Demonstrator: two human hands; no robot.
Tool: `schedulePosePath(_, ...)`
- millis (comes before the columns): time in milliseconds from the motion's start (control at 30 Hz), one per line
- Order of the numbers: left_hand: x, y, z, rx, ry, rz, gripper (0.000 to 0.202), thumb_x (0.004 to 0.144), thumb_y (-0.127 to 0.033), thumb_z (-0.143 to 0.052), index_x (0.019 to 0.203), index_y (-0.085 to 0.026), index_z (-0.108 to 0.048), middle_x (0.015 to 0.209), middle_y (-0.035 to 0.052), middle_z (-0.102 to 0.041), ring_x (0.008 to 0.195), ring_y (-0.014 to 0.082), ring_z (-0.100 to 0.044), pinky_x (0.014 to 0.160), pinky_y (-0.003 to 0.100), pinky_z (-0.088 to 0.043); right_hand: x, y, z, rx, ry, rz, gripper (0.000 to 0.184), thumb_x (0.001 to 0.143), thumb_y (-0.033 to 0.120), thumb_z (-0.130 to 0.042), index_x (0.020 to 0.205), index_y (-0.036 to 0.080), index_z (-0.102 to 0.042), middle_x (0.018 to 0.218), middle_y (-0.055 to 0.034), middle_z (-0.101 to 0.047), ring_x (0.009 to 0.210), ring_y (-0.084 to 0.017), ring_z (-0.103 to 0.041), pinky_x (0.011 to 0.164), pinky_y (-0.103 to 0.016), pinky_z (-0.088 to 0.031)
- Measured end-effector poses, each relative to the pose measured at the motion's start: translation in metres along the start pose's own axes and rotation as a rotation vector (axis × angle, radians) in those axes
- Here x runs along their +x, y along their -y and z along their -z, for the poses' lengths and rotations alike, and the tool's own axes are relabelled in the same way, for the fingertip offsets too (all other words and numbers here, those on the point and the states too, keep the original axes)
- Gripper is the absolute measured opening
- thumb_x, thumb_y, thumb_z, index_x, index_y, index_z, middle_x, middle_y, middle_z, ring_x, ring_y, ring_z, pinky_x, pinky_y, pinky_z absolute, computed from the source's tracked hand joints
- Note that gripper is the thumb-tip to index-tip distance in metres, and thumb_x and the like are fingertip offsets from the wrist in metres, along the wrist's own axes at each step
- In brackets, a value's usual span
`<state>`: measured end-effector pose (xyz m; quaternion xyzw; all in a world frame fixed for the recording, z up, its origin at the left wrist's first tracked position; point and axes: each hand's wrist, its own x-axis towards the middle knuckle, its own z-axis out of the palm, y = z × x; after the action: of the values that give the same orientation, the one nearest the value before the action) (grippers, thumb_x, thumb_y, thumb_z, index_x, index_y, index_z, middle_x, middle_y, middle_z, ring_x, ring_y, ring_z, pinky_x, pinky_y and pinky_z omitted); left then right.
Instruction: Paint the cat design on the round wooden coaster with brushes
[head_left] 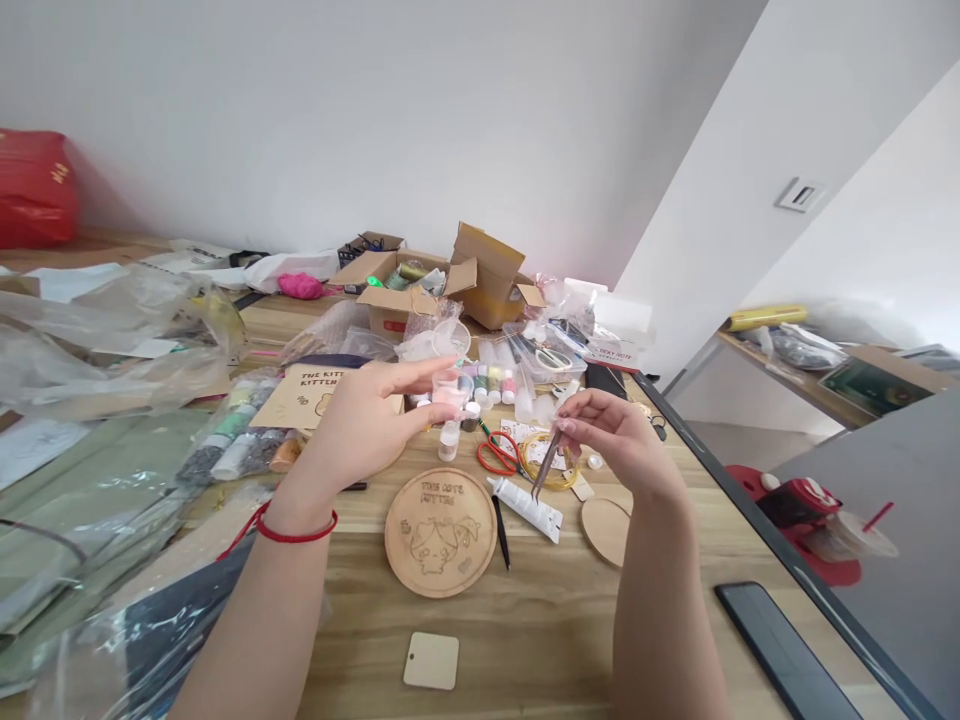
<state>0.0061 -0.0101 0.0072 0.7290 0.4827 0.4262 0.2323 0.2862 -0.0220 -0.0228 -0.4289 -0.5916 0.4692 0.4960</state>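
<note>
My left hand (375, 410), a red cord on its wrist, reaches over the table with thumb and fingers round a small clear container with something pinkish in it (448, 390). Dark metal tweezers (547, 465) are pinched in my right hand (611, 432), their tips pointing down above a white tube (529, 508). Between my arms lies a round wooden disc (441, 535) with a cat drawing and lettering. A black pen (501, 532) rests beside it. Nearer to me is a small cream tag (431, 661) with a hole.
Red-handled scissors (497, 453) and coiled yellow wire (559, 475) lie past the tube. Small bottles (491, 383) and open cardboard boxes (487, 275) stand farther back. Plastic bags (112, 330) cover the left side. A phone (784, 650) lies at the right edge.
</note>
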Motion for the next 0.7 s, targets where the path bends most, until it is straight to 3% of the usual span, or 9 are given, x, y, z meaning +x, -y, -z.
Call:
schedulePosePath(100, 0.000, 0.000, -0.002, -0.016, 0.039, -0.030, 0.044, 0.075, -0.042, -0.073, 0.119, -0.037, -0.067, 0.117, -0.0035, -0.071, 0.114, 0.0247, -0.063, 0.106, 0.040, -0.046, -0.003, 0.008, -0.010, 0.106, -0.112, 0.021, 0.029, 0.069, 0.034, -0.082, 0.091, 0.017, -0.073, 0.068, -0.0013, -0.065, 0.055, -0.011, -0.056, 0.046, -0.022, -0.044)
schedulePosePath(167, 0.000, 0.000, -0.002, -0.032, 0.066, -0.038, 0.042, 0.077, -0.042, -0.071, 0.119, -0.036, -0.067, 0.119, -0.0037, -0.070, 0.114, 0.0236, -0.063, 0.104, 0.037, -0.047, -0.004, 0.013, -0.016, 0.168, -0.187, 0.055, 0.026, 0.069, 0.037, -0.082, 0.084, 0.018, -0.073, 0.064, -0.0001, -0.063, 0.049, -0.009, -0.051, 0.040, -0.021, -0.039)
schedulePosePath(333, 0.001, 0.002, -0.005, -0.050, 0.085, -0.031, 0.042, 0.078, -0.036, -0.071, 0.120, -0.037, -0.066, 0.123, -0.0046, -0.068, 0.118, 0.0227, -0.061, 0.101, 0.036, -0.050, -0.002, 0.027, -0.038, 0.287, -0.267, 0.207, 0.023, 0.081, 0.042, -0.070, 0.078, 0.022, -0.060, 0.071, 0.0013, -0.066, 0.032, -0.004, -0.038, 0.028, -0.019, -0.021)
schedulePosePath(500, -0.001, 0.003, -0.008, -0.055, 0.093, -0.017, 0.044, 0.078, -0.037, -0.072, 0.121, -0.038, -0.065, 0.122, -0.0044, -0.068, 0.119, 0.0228, -0.061, 0.104, 0.036, -0.048, 0.000, 0.037, -0.056, 0.372, -0.275, 0.296, 0.013, 0.083, 0.034, -0.062, 0.092, 0.025, -0.058, 0.065, 0.0036, -0.059, 0.039, -0.008, -0.046, 0.035, -0.022, -0.032)
schedulePosePath(600, -0.002, 0.002, -0.011, -0.076, 0.112, -0.010, 0.045, 0.078, -0.039, -0.073, 0.122, -0.038, -0.064, 0.121, -0.0042, -0.069, 0.120, 0.0231, -0.060, 0.107, 0.037, -0.046, -0.001, 0.039, -0.061, 0.435, -0.252, 0.329, 0.021, 0.075, 0.024, -0.056, 0.095, 0.023, -0.062, 0.063, 0.0016, -0.057, 0.044, -0.011, -0.049, 0.039, -0.025, -0.036)
schedulePosePath(700, -0.002, 0.001, -0.015, -0.112, 0.148, -0.017, 0.046, 0.077, -0.043, -0.073, 0.122, -0.037, -0.064, 0.122, -0.0042, -0.068, 0.120, 0.0226, -0.060, 0.107, 0.036, -0.046, -0.004, 0.039, -0.064, 0.453, -0.252, 0.348, 0.028, 0.067, 0.017, -0.050, 0.091, 0.022, -0.064, 0.070, -0.0041, -0.065, 0.053, -0.016, -0.058, 0.043, -0.028, -0.043)
